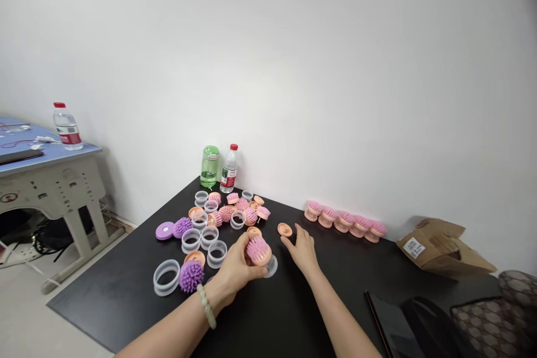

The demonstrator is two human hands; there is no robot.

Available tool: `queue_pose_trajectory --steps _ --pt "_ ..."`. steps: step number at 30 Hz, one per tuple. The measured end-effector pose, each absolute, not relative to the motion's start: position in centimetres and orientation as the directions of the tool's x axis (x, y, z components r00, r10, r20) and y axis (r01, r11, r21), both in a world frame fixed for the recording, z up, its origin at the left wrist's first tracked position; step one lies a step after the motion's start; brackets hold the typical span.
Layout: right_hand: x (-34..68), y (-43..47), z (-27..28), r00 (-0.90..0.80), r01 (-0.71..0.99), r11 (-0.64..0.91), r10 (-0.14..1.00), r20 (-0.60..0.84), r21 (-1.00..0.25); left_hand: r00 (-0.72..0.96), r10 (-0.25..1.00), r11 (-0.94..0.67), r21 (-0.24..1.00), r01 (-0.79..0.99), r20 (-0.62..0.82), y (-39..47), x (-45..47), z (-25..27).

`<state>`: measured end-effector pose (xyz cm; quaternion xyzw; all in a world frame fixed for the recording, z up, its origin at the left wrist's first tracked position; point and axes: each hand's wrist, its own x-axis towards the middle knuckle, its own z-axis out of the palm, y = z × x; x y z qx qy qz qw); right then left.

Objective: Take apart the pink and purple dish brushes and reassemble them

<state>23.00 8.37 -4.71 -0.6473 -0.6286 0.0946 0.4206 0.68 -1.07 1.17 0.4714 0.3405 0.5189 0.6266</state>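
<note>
My left hand, with a pale bead bracelet on its wrist, grips a round pink bristle brush head with a peach base. A translucent ring shows just below and to the right of it; whether the two are joined I cannot tell. My right hand is open, thumb and fingers apart, close to a peach round cap lying on the black table. Whether the fingertips touch that cap is unclear. Behind my left hand another peach cap is partly covered.
Several translucent rings, pink brush heads and purple brush heads lie on the left. Assembled pink brushes line the wall. A green bottle and water bottle stand behind; a brown paper bag lies right.
</note>
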Motion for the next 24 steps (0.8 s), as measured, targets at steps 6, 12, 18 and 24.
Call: queue_pose_trajectory --steps 6,12,18,24 --pt "21.6 8.8 -4.6 0.065 0.804 0.198 0.908 0.414 -0.561 0.233 0.970 0.018 0.940 -0.341 0.066 -1.2 0.3 1.8" --pt "22.1 5.7 -3.3 -0.062 0.782 0.295 0.914 0.402 -0.549 0.236 0.971 0.026 0.955 -0.296 0.047 -1.4 0.4 2.1" --pt "21.9 -0.6 -3.2 -0.092 0.696 0.359 0.903 0.419 -0.622 0.235 0.969 -0.027 0.980 -0.199 0.074 -1.3 1.0 0.9" --pt "20.2 -4.7 -1.6 -0.071 0.560 0.362 0.917 0.393 -0.745 0.330 0.938 -0.128 0.991 0.042 0.107 -1.3 1.1 0.8"
